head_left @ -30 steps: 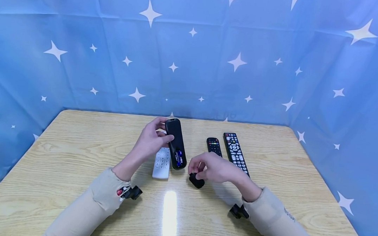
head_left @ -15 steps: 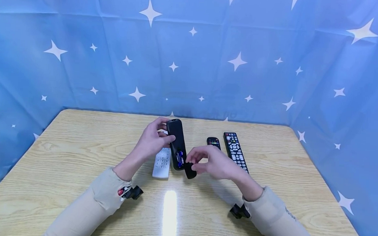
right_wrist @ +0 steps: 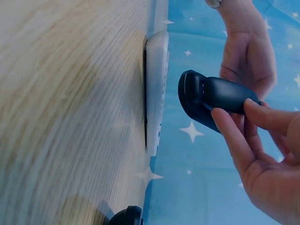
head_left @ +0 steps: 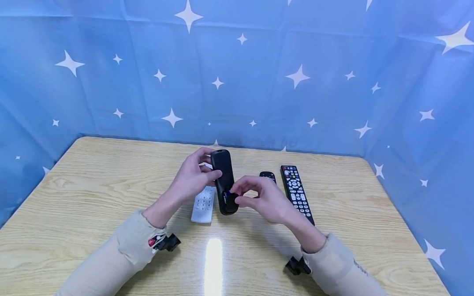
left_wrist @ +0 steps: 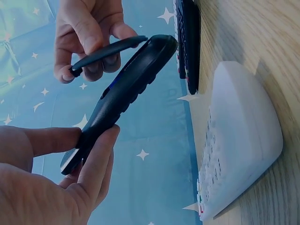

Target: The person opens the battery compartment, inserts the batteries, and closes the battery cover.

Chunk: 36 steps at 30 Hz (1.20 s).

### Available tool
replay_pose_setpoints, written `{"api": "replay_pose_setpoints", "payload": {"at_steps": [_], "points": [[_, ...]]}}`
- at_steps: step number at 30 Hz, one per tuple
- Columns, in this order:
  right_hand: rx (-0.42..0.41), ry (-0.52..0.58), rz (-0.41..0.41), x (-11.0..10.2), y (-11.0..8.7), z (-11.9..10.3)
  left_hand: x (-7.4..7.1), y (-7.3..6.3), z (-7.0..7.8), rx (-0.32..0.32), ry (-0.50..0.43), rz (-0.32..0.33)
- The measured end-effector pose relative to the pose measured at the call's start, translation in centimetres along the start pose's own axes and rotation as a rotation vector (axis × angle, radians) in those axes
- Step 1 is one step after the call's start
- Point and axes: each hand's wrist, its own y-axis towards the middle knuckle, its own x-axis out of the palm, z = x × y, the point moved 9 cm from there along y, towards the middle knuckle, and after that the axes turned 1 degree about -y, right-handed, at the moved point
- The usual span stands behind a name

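My left hand (head_left: 191, 174) holds a black remote control (head_left: 222, 168) by its far end, back side up, above the table. Blue batteries (left_wrist: 114, 83) show in its opened compartment. With thumb and fingers my right hand (head_left: 267, 199) pinches a black battery cover (left_wrist: 108, 51) over that compartment. In the left wrist view the cover is tilted, one end close to the remote's end and the other raised. The right wrist view shows the cover (right_wrist: 228, 93) lying along the remote's end; whether it touches there I cannot tell.
A white remote (head_left: 202, 206) lies on the wooden table (head_left: 112, 195) under the left hand. Behind the right hand are a small black remote (head_left: 268, 175), partly covered, and a longer black remote (head_left: 296, 190). A blue starred cloth (head_left: 240, 77) hangs behind the table.
My right hand has moved left and away from me, bringing the battery cover from beside the remote to over its compartment. The left hand and the remote have shifted slightly right.
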Motion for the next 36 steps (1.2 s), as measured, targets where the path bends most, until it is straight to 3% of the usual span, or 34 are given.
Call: {"api": "replay_pose_setpoints", "payload": {"at_steps": [18, 27, 36], "points": [[0.002, -0.021, 0.024, 0.13, 0.01, 0.13, 0.21, -0.22, 0.38, 0.012, -0.004, -0.004], [-0.017, -0.106, 0.081, -0.2, 0.07, -0.14, 0.38, -0.26, 0.49, 0.015, -0.02, -0.011], [-0.038, -0.121, 0.129, -0.31, 0.03, -0.17, 0.51, -0.34, 0.6, 0.007, -0.024, -0.004]]}}
